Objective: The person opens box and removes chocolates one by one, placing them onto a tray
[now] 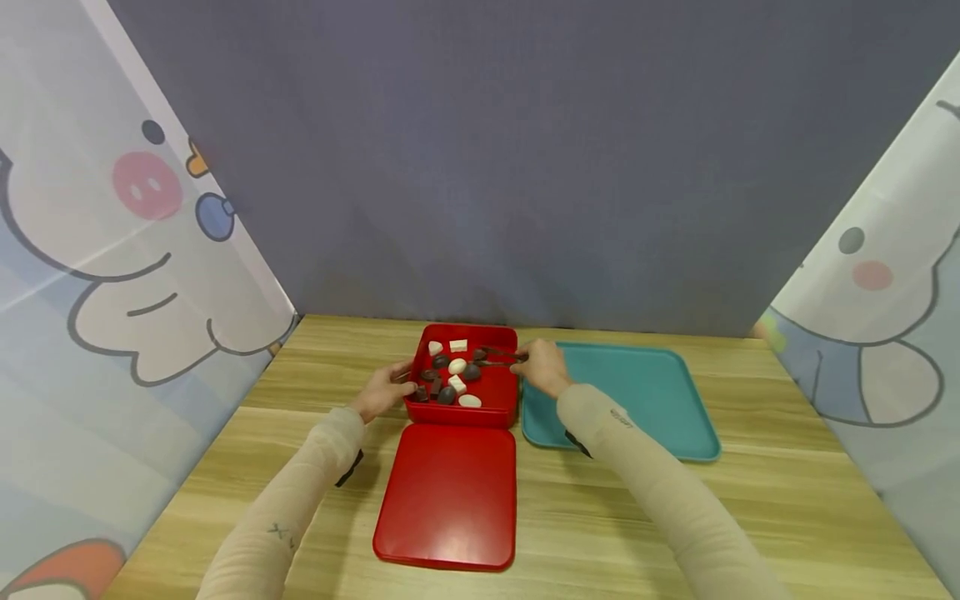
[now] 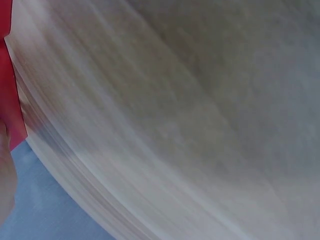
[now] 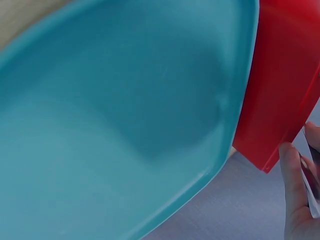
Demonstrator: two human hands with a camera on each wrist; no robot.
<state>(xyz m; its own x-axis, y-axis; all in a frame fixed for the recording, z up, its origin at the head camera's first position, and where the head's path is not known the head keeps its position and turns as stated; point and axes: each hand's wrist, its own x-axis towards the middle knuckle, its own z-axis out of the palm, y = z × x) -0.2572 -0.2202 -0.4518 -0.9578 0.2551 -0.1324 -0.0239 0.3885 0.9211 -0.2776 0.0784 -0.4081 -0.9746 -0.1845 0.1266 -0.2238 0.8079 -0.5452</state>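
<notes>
A red box holds several dark brown and white chocolate-like pieces, among them a white oval and a white block. At its left wall my left hand touches the side with thumb and fingers spread apart. My right hand holds metal tongs over the box's right rim. Their arms reach inside, tips at a dark piece; whether they grip it I cannot tell. In the right wrist view, the fingers pinch the tongs beside the box wall.
A red lid-like tray lies in front of the box. To the right is a teal tray, close against the box. The wooden table ends at a grey backdrop, with printed curtains at the sides.
</notes>
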